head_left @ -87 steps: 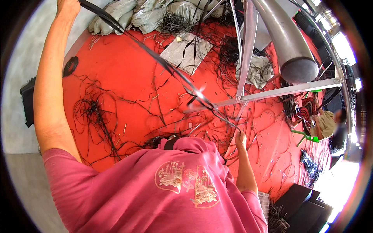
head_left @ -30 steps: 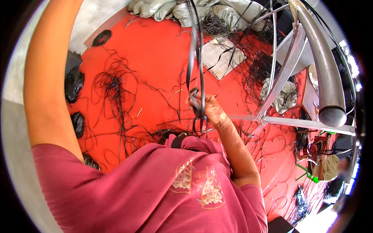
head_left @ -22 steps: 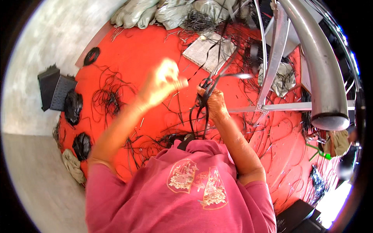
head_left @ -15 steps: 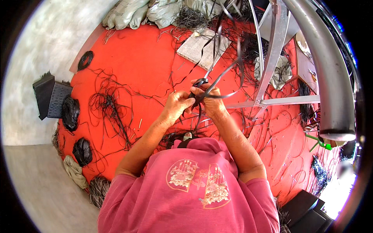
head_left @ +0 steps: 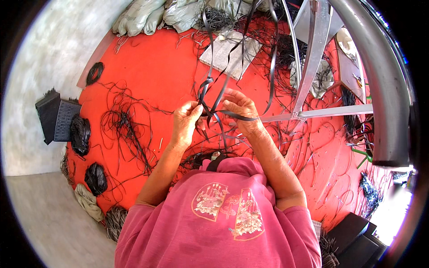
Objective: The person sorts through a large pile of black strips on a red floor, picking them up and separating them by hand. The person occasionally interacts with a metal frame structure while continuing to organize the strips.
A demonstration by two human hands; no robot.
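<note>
Several flat black plastic strips [head_left: 210, 114] meet in a loose knot-like crossing in front of my chest. My left hand [head_left: 185, 120] is closed, pinching the strips at this crossing between thumb and fingers. To its right, my right hand [head_left: 245, 111] has its fingers partly bent and apart, gripping nothing that I can see. One strip runs across this hand near the base of the thumb, then loops upward. Other strip ends rise out of the crossing toward the top of the view, and some hang below it.
A grey metal tube frame [head_left: 308, 76] stands close at the right. On the red floor [head_left: 147, 58] lie a pale slab [head_left: 230, 53], tangled black strips [head_left: 125, 123] and coiled black bundles [head_left: 95, 178]. Filled whitish sacks [head_left: 143, 18] line the far edge; black woven panels [head_left: 58, 116] lean on the left wall.
My hands have moved apart, the left one shifting left with the strips. My right hand has let go of the bunch, and the strips now spread more openly between the hands.
</note>
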